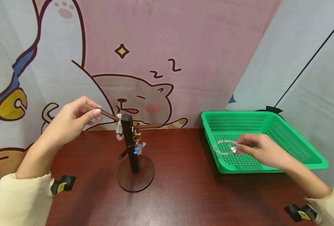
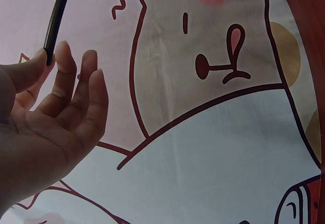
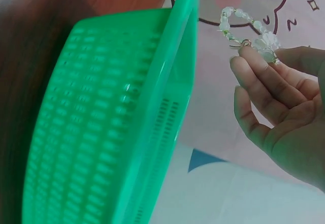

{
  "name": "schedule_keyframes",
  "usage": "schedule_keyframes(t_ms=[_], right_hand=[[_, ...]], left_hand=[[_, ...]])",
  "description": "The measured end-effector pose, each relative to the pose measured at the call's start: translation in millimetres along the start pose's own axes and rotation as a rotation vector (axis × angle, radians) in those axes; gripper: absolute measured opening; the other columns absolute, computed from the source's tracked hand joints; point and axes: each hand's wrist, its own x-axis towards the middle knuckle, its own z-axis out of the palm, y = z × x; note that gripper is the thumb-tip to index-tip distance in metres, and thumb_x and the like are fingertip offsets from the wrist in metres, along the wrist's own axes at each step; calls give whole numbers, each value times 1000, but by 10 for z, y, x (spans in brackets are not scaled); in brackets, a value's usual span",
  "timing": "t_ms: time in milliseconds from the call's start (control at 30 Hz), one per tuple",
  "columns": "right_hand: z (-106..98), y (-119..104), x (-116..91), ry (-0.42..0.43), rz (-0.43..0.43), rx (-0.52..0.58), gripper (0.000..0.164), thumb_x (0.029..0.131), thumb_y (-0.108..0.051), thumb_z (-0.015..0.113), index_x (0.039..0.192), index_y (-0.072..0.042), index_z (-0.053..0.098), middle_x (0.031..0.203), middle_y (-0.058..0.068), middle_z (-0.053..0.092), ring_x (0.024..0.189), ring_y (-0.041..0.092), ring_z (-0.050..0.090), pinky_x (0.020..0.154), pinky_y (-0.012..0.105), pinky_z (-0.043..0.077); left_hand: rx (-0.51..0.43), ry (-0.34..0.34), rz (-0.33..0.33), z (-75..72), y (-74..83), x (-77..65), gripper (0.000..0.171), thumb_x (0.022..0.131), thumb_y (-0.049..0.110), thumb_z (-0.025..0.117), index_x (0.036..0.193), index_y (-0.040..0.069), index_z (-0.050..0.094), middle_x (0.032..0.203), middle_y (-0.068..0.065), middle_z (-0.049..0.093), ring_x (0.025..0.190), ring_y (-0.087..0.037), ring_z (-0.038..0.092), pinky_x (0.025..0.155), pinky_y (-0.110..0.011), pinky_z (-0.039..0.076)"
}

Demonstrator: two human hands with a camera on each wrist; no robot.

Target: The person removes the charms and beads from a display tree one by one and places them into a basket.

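My left hand (image 1: 75, 117) pinches the outer end of a wooden peg (image 1: 108, 115) on a dark jewelry stand (image 1: 130, 144). A beaded bracelet (image 1: 119, 128) hangs from that peg, close to the post. On the other side, a keychain with a gold ring and a blue charm (image 1: 139, 148) hangs near the post. Over the green basket (image 1: 210, 138), my right hand (image 1: 261, 149) holds a pale beaded bracelet (image 3: 259, 27) between thumb and fingers. In the right wrist view, its loop dangles free past the fingertips.
The stand's round base (image 1: 135, 180) rests on a reddish-brown table (image 1: 178, 188). At the right of the table sits the slotted basket. Behind everything hangs a cloth backdrop (image 1: 200, 56) with a sleeping cartoon cat.
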Motion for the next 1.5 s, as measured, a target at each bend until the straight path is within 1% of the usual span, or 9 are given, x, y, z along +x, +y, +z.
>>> schedule_keyframes(t_ms=[200,367,567,767,900,1000,1233,1367,1500], right_hand=[[-16,124,-89,-12,53,9,8,90,-9,58,86,-15,63,71,-12,62,67,8,59,60,23,46],[25,239,-156,-26,52,47,8,90,-8,57,86,-12,62,70,-9,61,67,11,58,59,22,43],[104,328,-217,-65,35,118,8,91,-6,56,84,-9,60,70,-4,61,65,13,57,58,24,43],[107,351,-225,-69,38,119,7,91,-4,55,89,-8,60,71,-5,61,65,12,56,55,24,42],[77,345,-216,-75,15,102,10,90,2,53,95,-4,59,72,-6,61,68,12,57,59,22,44],[50,327,-195,-73,19,80,11,90,2,53,97,-3,59,72,-8,61,69,12,58,61,20,44],[-18,202,-68,-64,51,49,10,91,-4,55,100,-6,60,73,-10,61,70,9,59,60,24,46],[-17,103,25,-86,61,69,12,91,-7,55,102,-5,60,75,-9,63,71,10,60,60,26,46],[19,21,115,-108,58,105,12,91,-5,55,102,-4,59,77,-6,64,71,10,61,60,26,47]], left_hand=[[-1,1,-3,-2,-1,-3,12,93,8,52,101,2,57,79,-6,64,68,-3,57,61,-15,46],[5,0,-6,-3,3,-7,12,93,9,52,102,2,57,79,-6,64,68,-3,57,61,-16,45],[4,-3,0,-1,1,-3,12,93,9,52,102,2,57,79,-7,64,68,-3,57,61,-16,45],[0,-2,-5,-1,-2,-2,12,93,9,52,101,2,57,78,-6,64,68,-3,57,61,-15,45],[2,-2,-7,-3,-4,-3,12,94,9,52,102,2,57,78,-5,64,68,-3,57,61,-15,45],[2,0,0,-2,-4,-1,11,93,9,52,101,2,57,77,-3,63,67,-3,57,61,-15,45],[-2,3,4,-10,-3,-4,10,93,8,53,100,2,57,75,1,63,67,-3,56,61,-14,45],[-1,1,4,-12,-3,-6,10,93,8,53,100,2,57,75,0,63,67,-3,57,61,-14,45],[3,0,7,-11,1,-1,11,93,8,52,100,2,57,77,-5,63,67,-3,57,61,-14,46]])
